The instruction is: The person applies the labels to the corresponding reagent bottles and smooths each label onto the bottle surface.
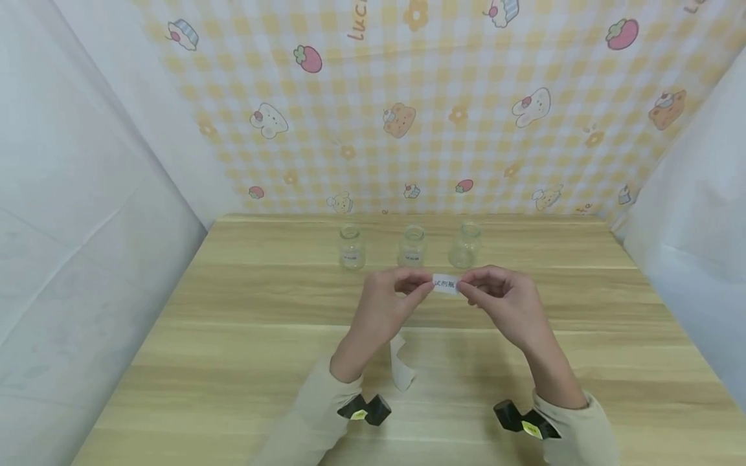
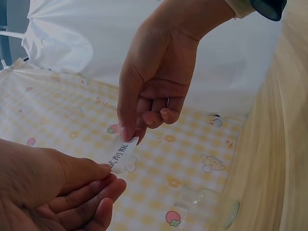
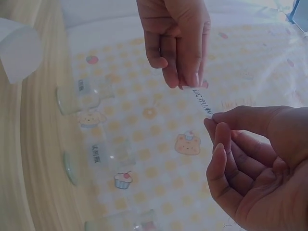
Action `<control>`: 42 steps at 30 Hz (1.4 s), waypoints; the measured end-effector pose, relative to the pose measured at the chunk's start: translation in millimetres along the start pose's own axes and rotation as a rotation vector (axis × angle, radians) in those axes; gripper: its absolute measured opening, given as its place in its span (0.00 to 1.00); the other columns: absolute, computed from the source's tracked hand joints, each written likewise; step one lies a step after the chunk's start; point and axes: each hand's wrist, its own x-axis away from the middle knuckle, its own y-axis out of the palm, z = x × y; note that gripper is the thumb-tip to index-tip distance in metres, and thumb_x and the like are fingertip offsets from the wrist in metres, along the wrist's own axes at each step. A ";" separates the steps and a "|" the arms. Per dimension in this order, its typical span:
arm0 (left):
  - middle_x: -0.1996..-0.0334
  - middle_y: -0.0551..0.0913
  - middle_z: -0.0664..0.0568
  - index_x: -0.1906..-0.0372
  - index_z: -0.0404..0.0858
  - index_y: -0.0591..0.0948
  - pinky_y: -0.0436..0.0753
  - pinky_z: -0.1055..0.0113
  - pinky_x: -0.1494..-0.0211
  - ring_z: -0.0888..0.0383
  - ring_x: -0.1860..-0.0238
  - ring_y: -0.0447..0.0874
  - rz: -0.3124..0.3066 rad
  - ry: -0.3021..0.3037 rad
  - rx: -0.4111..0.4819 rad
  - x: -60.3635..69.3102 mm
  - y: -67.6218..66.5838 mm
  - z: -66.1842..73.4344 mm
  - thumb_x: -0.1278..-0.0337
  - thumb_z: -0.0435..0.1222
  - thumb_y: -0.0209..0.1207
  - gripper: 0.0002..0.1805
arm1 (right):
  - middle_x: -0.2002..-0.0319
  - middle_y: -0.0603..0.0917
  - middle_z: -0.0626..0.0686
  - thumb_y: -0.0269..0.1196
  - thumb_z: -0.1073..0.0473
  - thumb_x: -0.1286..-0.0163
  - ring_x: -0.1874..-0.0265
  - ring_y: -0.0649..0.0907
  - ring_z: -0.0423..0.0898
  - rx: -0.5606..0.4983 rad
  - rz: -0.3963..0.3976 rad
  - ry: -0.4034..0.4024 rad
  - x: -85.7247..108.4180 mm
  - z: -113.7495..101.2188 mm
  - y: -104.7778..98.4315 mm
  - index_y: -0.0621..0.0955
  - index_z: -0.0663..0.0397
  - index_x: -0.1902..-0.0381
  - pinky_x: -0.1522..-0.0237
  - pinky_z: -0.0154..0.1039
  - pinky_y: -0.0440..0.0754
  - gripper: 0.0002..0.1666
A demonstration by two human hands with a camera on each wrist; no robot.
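Observation:
A small white label point(image 1: 445, 283) with dark writing is held level above the wooden table, in front of the glass bottles. The left hand point(image 1: 386, 303) pinches its left end between thumb and finger. At its right end, the right hand point(image 1: 508, 304) pinches it the same way. In the left wrist view the label point(image 2: 120, 155) stretches between the left hand point(image 2: 57, 187) and the right hand point(image 2: 156, 77). The right wrist view shows the label point(image 3: 202, 103) between the left hand point(image 3: 178, 41) and the right hand point(image 3: 264, 159).
Toward the table's back stand a left bottle point(image 1: 351, 248) and a middle bottle point(image 1: 412, 247), both labelled, and a right bottle point(image 1: 464, 247) with no label visible. A curled paper strip point(image 1: 400, 369) lies near the left wrist. Patterned cloth point(image 1: 431, 149) hangs behind the table.

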 end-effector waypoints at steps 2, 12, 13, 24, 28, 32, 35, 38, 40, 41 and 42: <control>0.64 0.91 0.48 0.58 0.33 0.89 0.86 0.72 0.58 0.59 0.67 0.89 -0.012 -0.009 0.008 -1.3 2.7 -1.9 0.35 0.30 0.68 0.05 | 0.64 0.89 0.63 0.69 0.61 0.28 0.72 0.85 0.44 0.004 -0.004 0.005 -1.1 2.7 -1.4 0.87 0.64 0.59 0.71 0.33 0.82 0.08; 0.65 0.90 0.49 0.59 0.34 0.89 0.85 0.71 0.60 0.61 0.67 0.86 -0.046 -0.069 0.039 -8.5 17.4 -14.3 0.33 0.31 0.67 0.04 | 0.64 0.89 0.60 0.69 0.59 0.28 0.70 0.85 0.45 0.042 -0.030 0.025 -9.8 20.1 -6.5 0.87 0.62 0.58 0.70 0.34 0.81 0.10; 0.65 0.90 0.49 0.59 0.34 0.89 0.85 0.71 0.60 0.61 0.67 0.86 -0.049 -0.072 0.036 -10.0 19.2 -15.5 0.33 0.31 0.67 0.04 | 0.64 0.90 0.59 0.69 0.59 0.28 0.69 0.86 0.45 0.045 -0.028 0.029 -11.3 22.6 -7.3 0.87 0.63 0.57 0.70 0.34 0.81 0.11; 0.66 0.90 0.48 0.61 0.34 0.88 0.85 0.72 0.60 0.61 0.67 0.86 -0.049 -0.096 0.019 -30.1 44.1 -35.8 0.33 0.32 0.67 0.04 | 0.61 0.91 0.58 0.70 0.56 0.28 0.65 0.88 0.49 0.044 0.036 0.079 -22.3 43.9 -12.0 0.89 0.63 0.55 0.65 0.34 0.84 0.14; 0.68 0.89 0.48 0.63 0.33 0.88 0.84 0.73 0.61 0.62 0.68 0.85 -0.040 -0.105 0.020 -36.7 54.9 -48.6 0.35 0.32 0.68 0.04 | 0.61 0.91 0.59 0.70 0.57 0.28 0.65 0.88 0.51 0.071 0.049 0.078 -28.3 54.9 -11.5 0.89 0.64 0.56 0.66 0.33 0.83 0.13; 0.69 0.89 0.49 0.64 0.34 0.88 0.83 0.72 0.61 0.63 0.69 0.84 -0.041 -0.126 0.027 -41.4 65.8 -59.3 0.35 0.33 0.68 0.05 | 0.61 0.90 0.58 0.70 0.58 0.28 0.65 0.87 0.48 0.100 0.057 0.084 -34.3 65.7 -11.2 0.89 0.64 0.57 0.65 0.32 0.82 0.12; 0.68 0.89 0.50 0.63 0.34 0.88 0.83 0.72 0.62 0.64 0.69 0.82 -0.041 -0.151 0.036 -45.1 72.7 -63.2 0.34 0.33 0.68 0.05 | 0.63 0.90 0.57 0.69 0.58 0.28 0.66 0.86 0.47 0.117 0.062 0.092 -38.3 73.0 -12.5 0.88 0.64 0.58 0.64 0.33 0.82 0.12; 0.68 0.88 0.51 0.63 0.35 0.87 0.82 0.72 0.61 0.64 0.68 0.82 -0.039 -0.166 0.029 -50.4 79.0 -67.2 0.33 0.34 0.68 0.05 | 0.64 0.90 0.58 0.69 0.59 0.28 0.66 0.86 0.49 0.122 0.065 0.094 -42.3 78.7 -14.1 0.88 0.65 0.57 0.64 0.32 0.82 0.11; 0.67 0.88 0.51 0.62 0.35 0.87 0.82 0.72 0.60 0.63 0.67 0.82 -0.036 -0.166 0.015 -54.5 82.2 -69.0 0.33 0.34 0.67 0.05 | 0.64 0.90 0.60 0.69 0.60 0.28 0.66 0.86 0.53 0.119 0.068 0.090 -45.5 81.5 -15.1 0.87 0.65 0.57 0.65 0.32 0.82 0.12; 0.67 0.88 0.51 0.62 0.35 0.87 0.82 0.72 0.60 0.63 0.66 0.83 -0.034 -0.166 0.009 -56.8 83.7 -70.0 0.33 0.35 0.67 0.05 | 0.64 0.89 0.61 0.69 0.60 0.28 0.66 0.86 0.55 0.113 0.071 0.089 -47.1 82.5 -15.5 0.87 0.65 0.57 0.65 0.32 0.81 0.11; 0.66 0.88 0.51 0.62 0.35 0.87 0.82 0.72 0.60 0.62 0.65 0.83 -0.031 -0.164 0.005 -59.1 85.1 -70.8 0.32 0.35 0.67 0.06 | 0.64 0.89 0.62 0.69 0.60 0.28 0.65 0.86 0.57 0.107 0.076 0.091 -48.9 83.5 -15.8 0.87 0.66 0.57 0.66 0.32 0.81 0.11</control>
